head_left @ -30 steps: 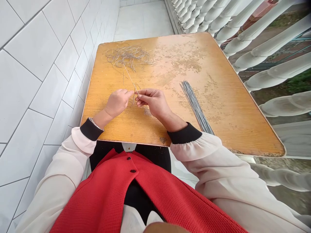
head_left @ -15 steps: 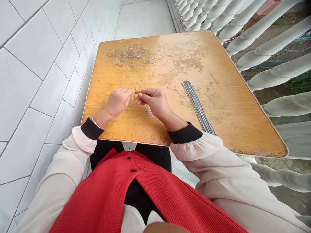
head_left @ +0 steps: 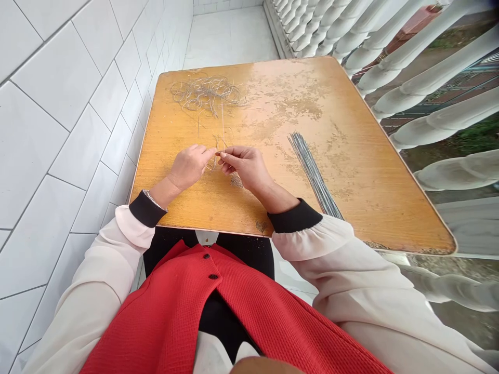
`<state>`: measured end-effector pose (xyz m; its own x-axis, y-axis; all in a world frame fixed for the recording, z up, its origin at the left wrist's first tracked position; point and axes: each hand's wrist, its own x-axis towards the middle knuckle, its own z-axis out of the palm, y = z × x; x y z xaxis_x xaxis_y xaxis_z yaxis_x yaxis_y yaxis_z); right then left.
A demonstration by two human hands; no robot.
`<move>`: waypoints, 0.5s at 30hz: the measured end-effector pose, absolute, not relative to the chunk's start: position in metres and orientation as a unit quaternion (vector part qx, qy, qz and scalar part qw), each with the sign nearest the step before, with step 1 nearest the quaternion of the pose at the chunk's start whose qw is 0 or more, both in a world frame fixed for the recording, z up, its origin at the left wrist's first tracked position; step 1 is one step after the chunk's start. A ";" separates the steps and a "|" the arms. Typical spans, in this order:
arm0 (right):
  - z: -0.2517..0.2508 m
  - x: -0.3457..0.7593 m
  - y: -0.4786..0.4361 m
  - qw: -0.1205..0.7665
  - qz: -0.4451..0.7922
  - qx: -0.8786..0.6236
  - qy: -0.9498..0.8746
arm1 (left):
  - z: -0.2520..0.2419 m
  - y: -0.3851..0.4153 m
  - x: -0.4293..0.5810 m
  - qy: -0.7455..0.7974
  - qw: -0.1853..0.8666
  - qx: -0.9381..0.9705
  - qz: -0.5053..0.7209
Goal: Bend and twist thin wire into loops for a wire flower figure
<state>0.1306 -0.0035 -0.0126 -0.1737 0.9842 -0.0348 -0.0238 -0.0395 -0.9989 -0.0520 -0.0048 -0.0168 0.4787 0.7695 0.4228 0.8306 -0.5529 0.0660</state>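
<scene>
My right hand (head_left: 246,165) pinches a thin, pale wire (head_left: 223,120) between thumb and fingertips. The strand rises from the pinch toward the far side of the table. Close beside it, my left hand (head_left: 189,165) is closed, its fingertips together at the same spot and almost touching the right ones. Under the fingertips some thin loops of wire (head_left: 212,165) show; how they join the strand is too fine to tell. Beyond the hands lies a loose tangle of thin wire (head_left: 208,93). To the right rests a bundle of straight grey wires (head_left: 315,172).
The worn wooden table (head_left: 374,187) has peeling patches on its top. A white tiled wall (head_left: 58,145) runs along the left, and a white balustrade (head_left: 432,124) along the right. A short loose wire (head_left: 198,125) lies behind my left hand.
The pale wire has swung from leaning left to nearly upright. Both hands remain together in about the same place; the view has shifted slightly.
</scene>
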 end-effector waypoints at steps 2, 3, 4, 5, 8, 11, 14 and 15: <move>-0.013 0.131 -0.003 0.457 0.570 -0.447 -0.516 | -0.015 -0.006 -0.052 -0.464 0.069 -0.859 -0.206; -0.013 0.130 -0.003 0.458 0.575 -0.443 -0.513 | -0.014 -0.006 -0.052 -0.463 0.064 -0.859 -0.210; -0.013 0.130 -0.003 0.457 0.578 -0.442 -0.512 | -0.014 -0.006 -0.053 -0.463 0.058 -0.857 -0.217; -0.013 0.130 -0.003 0.455 0.581 -0.441 -0.511 | -0.015 -0.006 -0.053 -0.464 0.051 -0.855 -0.227; -0.013 0.130 -0.003 0.452 0.586 -0.442 -0.507 | -0.017 -0.004 -0.054 -0.469 0.030 -0.838 -0.276; -0.013 0.131 -0.002 0.454 0.592 -0.440 -0.499 | -0.020 -0.001 -0.055 -0.475 -0.002 -0.820 -0.319; -0.013 0.131 -0.002 0.456 0.593 -0.444 -0.493 | -0.020 0.000 -0.057 -0.480 -0.039 -0.807 -0.343; -0.013 0.131 -0.003 0.455 0.592 -0.447 -0.493 | -0.019 0.000 -0.057 -0.481 -0.048 -0.803 -0.348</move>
<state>0.1309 -0.0026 -0.0131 -0.1875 0.9789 -0.0806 -0.0985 -0.1004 -0.9901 -0.0569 -0.0004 -0.0194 0.2945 0.8065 0.5128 0.7402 -0.5319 0.4114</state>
